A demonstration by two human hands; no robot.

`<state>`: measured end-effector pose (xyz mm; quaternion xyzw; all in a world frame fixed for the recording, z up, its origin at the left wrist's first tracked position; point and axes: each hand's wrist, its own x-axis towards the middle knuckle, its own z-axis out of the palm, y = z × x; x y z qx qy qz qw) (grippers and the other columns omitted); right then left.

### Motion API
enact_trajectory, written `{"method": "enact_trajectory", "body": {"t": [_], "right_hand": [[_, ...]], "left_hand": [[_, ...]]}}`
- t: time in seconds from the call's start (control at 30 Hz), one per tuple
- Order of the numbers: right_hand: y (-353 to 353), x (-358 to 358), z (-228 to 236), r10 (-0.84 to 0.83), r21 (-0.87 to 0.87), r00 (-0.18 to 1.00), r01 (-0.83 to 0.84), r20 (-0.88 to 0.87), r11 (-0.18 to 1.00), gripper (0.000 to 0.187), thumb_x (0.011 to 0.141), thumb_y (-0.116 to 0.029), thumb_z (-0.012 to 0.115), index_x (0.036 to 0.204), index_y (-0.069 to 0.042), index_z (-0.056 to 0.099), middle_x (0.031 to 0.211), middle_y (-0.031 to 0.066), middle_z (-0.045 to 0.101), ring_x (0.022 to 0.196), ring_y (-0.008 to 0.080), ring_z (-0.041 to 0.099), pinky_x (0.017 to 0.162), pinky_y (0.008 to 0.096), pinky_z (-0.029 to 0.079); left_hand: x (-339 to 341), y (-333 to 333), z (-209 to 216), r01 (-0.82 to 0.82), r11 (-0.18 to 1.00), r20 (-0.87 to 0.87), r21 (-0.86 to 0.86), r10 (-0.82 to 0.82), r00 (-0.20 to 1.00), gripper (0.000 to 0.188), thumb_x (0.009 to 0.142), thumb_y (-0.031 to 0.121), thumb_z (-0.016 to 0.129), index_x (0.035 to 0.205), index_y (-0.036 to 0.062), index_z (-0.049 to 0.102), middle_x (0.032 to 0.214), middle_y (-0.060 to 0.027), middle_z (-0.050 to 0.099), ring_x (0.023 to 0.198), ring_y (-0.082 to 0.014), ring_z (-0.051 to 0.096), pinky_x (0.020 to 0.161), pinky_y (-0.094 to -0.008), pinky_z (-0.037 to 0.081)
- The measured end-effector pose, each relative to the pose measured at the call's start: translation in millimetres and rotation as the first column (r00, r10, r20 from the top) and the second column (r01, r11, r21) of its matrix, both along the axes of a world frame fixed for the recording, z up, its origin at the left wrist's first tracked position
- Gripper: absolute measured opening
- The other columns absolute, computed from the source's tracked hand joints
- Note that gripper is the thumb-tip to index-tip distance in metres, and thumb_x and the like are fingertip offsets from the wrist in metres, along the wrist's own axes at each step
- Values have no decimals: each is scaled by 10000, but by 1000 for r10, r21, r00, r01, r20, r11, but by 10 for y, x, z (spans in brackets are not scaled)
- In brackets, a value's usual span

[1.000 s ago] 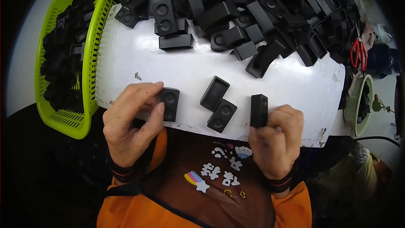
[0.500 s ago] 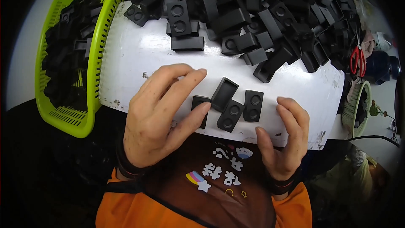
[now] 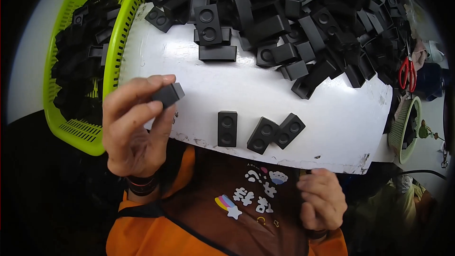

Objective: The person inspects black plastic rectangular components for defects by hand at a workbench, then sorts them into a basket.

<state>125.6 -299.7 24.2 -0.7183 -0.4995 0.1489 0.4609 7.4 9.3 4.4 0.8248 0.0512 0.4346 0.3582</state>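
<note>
Orange sleeves and a brown apron with pale cartoon shapes are seen nearest, at the lower edge. Just above, the right hand [image 3: 321, 199] is curled loosely below the near edge of the white table [image 3: 332, 109], holding nothing that can be seen. The left hand [image 3: 134, 130] is raised over the table's left corner, with a small black block [image 3: 168, 95] pinched between thumb and fingertips. For a sure hold, the block is best kept level and gripped on its flat sides, not its corners. Three more black two-hole pieces [image 3: 258, 132] are laid flat near the front edge, one apart, two touching. Farther back, a deep pile of black parts [image 3: 303, 23] is heaped across the table. A lime-green basket [image 3: 71, 128] full of such parts is set at the left; red-handled scissors [image 3: 407, 73] and a pale green basket [image 3: 403, 132] are seen at the right
</note>
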Motion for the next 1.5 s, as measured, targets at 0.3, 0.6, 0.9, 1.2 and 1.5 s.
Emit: {"method": "enact_trajectory", "body": {"t": [0.3, 0.6, 0.9, 1.2, 1.5], "right_hand": [[967, 137, -148, -49, -199, 929, 129, 366, 971, 693, 606, -154, 847, 1247, -22, 619, 1264, 111, 573, 931, 287, 505, 816, 381, 420], [926, 387, 24, -160, 5, 937, 167, 310, 986, 629, 676, -89, 835, 1233, 73, 593, 1200, 217, 596, 978, 314, 599, 769, 375, 505], [1388, 663, 17, -291, 72, 797, 300, 530, 951, 331, 696, 83, 758, 988, 43, 605, 1017, 149, 548, 783, 237, 584, 624, 312, 489], [372, 320, -175, -304, 60, 892, 302, 334, 951, 406, 684, 84, 779, 1018, 56, 551, 1185, 306, 572, 952, 385, 649, 798, 416, 568], [789, 746, 28, -231, 14, 855, 254, 464, 967, 474, 714, 136, 629, 1180, 59, 593, 1237, 217, 563, 970, 362, 606, 823, 394, 525]], "left_hand": [[-398, -209, 31, -10, 986, -350, 166, 68, 934, 456, 645, 152, 891, 947, 15, 579, 1089, -161, 660, 1090, -373, 597, 904, -495, 515], [173, -288, 82, 337, 940, -416, -43, -324, 850, 710, 606, 13, 859, 1242, -57, 551, 1135, -199, 638, 988, -349, 650, 805, -391, 545], [545, -695, 1, 249, 956, -483, 154, -147, 863, 749, 678, 345, 818, 1272, -22, 547, 1085, -120, 574, 936, -281, 559, 796, -392, 414], [673, -530, 163, 374, 918, -494, 128, -268, 827, 592, 693, 278, 825, 1138, -47, 609, 1029, -134, 588, 820, -259, 594, 690, -346, 470], [1091, -703, 197, 327, 906, -523, 267, -149, 839, 391, 714, -34, 762, 1061, -64, 585, 1053, -177, 586, 811, -301, 661, 648, -332, 551]]}}
